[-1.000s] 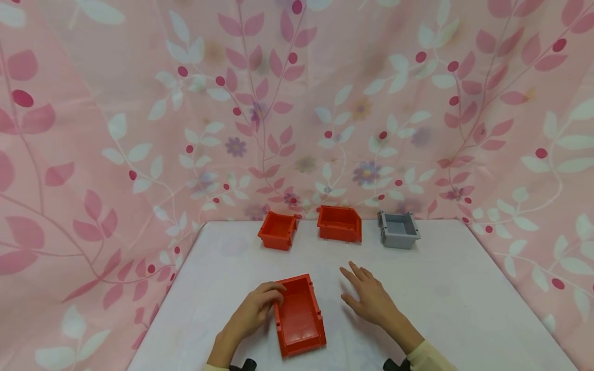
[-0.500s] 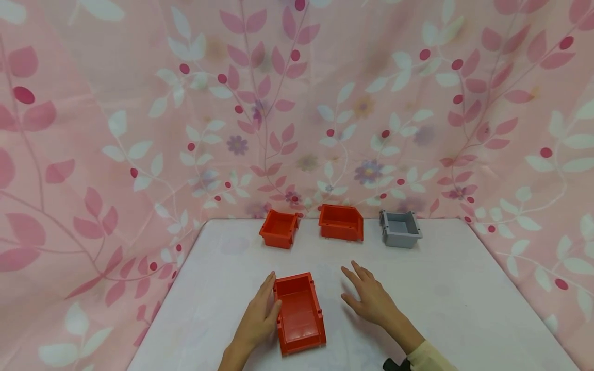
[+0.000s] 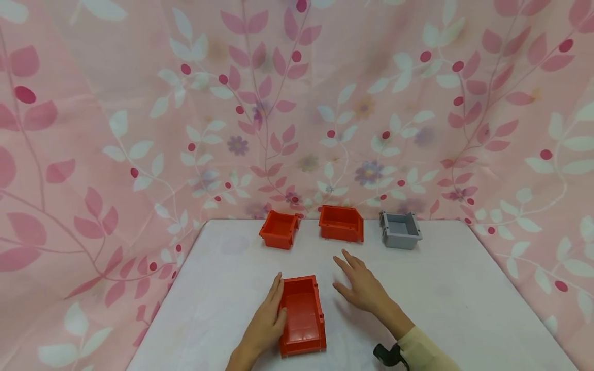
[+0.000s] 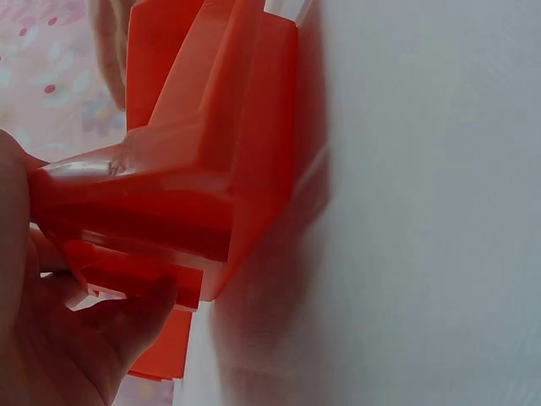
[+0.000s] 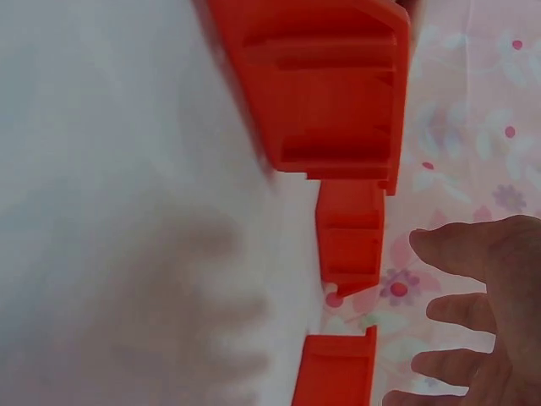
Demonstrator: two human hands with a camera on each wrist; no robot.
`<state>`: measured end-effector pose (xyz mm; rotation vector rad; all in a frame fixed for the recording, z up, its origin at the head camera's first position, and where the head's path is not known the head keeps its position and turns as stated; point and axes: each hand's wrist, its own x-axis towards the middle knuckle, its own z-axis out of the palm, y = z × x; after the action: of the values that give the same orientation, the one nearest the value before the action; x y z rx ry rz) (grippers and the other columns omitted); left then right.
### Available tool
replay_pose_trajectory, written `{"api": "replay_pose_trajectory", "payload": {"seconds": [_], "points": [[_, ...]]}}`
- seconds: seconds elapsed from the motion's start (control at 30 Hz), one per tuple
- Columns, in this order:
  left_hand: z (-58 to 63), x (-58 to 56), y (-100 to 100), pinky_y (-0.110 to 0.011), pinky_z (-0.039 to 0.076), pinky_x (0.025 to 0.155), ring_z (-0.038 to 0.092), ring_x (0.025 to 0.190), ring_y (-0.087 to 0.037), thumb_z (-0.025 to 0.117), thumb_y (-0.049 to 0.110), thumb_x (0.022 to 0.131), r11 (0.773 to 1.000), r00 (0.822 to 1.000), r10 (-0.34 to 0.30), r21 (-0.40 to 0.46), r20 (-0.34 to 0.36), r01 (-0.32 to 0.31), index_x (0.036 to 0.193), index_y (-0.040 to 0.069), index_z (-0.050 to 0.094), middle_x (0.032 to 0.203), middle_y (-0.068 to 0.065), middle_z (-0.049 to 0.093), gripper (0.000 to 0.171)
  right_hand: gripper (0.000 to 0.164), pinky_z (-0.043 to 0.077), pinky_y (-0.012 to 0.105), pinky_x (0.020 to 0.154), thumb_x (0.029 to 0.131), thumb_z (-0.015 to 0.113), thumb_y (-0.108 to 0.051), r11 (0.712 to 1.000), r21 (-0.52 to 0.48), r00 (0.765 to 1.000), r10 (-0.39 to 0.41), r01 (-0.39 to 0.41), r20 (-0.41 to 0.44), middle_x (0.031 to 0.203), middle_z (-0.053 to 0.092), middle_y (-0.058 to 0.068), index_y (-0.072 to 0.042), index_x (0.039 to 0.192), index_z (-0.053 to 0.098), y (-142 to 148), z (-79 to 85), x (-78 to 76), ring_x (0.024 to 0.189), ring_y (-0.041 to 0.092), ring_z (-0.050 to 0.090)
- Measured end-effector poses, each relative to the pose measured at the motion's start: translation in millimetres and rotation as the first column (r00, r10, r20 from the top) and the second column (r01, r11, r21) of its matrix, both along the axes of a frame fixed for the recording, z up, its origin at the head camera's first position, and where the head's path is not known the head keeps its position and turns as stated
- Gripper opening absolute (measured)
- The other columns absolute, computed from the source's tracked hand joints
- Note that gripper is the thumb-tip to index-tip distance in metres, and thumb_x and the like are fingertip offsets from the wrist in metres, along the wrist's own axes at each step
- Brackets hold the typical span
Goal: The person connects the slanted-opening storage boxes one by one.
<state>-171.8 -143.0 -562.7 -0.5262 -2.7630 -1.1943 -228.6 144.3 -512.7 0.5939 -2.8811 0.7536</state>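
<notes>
In the head view a red plastic storage bin [image 3: 303, 322] lies lengthwise on the white table, its inside facing up. My left hand [image 3: 264, 322] holds its left side, with the fingers along the outer wall and the thumb over the rim. In the left wrist view the same bin [image 4: 203, 161] fills the upper left, with fingertips against its side wall. My right hand [image 3: 364, 286] hovers apart from the bin, just to its right, fingers spread and holding nothing. The right wrist view shows these spread fingers [image 5: 456, 313] too.
Along the back edge of the white table [image 3: 223, 288] stand a small red bin [image 3: 279, 230], a larger red bin [image 3: 341, 223] and a grey bin [image 3: 401, 230]. A pink floral curtain [image 3: 297, 103] hangs behind.
My left hand has left its curled grip at the far left corner and now lies along the bin's side. The bin has turned slightly clockwise. My right hand has shifted a little leftward and away.
</notes>
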Motion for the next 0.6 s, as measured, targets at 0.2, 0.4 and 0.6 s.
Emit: {"api": "replay_pose_trajectory", "payload": {"seconds": [0.2,0.4,0.6], "points": [[0.6,3.9,4.1,-0.047,0.035,0.115,0.021,0.155,-0.019,0.053,0.011,0.106,1.000,0.999,0.019,-0.021,0.045,-0.018,0.167,0.008,0.018,0.173,0.006,0.006,0.070,0.072,0.046,0.066,0.103,0.093,0.079,-0.028,0.999,-0.001,0.999,0.034,-0.034,-0.013,0.163,0.037,0.018,-0.012,0.156,0.049,-16.1,12.1,-17.9,0.143,0.043,0.041],[-0.9,4.4,6.7,-0.048,0.038,0.113,0.025,0.154,-0.024,0.052,0.012,0.106,0.999,0.998,0.025,-0.033,0.053,-0.023,0.167,0.009,0.016,0.174,0.002,0.007,0.072,0.069,0.045,0.065,0.104,0.095,0.076,-0.028,0.995,0.019,0.995,0.095,-0.095,-0.006,0.163,0.037,0.018,-0.012,0.156,0.049,-33.9,22.7,-39.3,0.143,0.043,0.041],[-0.1,4.5,6.1,-0.049,0.041,0.111,0.028,0.153,-0.026,0.053,0.012,0.105,0.999,0.999,0.026,-0.048,0.039,-0.024,0.168,0.009,0.015,0.174,0.000,0.008,0.073,0.065,0.046,0.065,0.103,0.097,0.075,-0.024,0.994,0.018,0.994,0.109,-0.109,0.008,0.162,0.039,0.020,-0.011,0.155,0.051,-47.5,36.5,-65.8,0.143,0.045,0.042]]}}
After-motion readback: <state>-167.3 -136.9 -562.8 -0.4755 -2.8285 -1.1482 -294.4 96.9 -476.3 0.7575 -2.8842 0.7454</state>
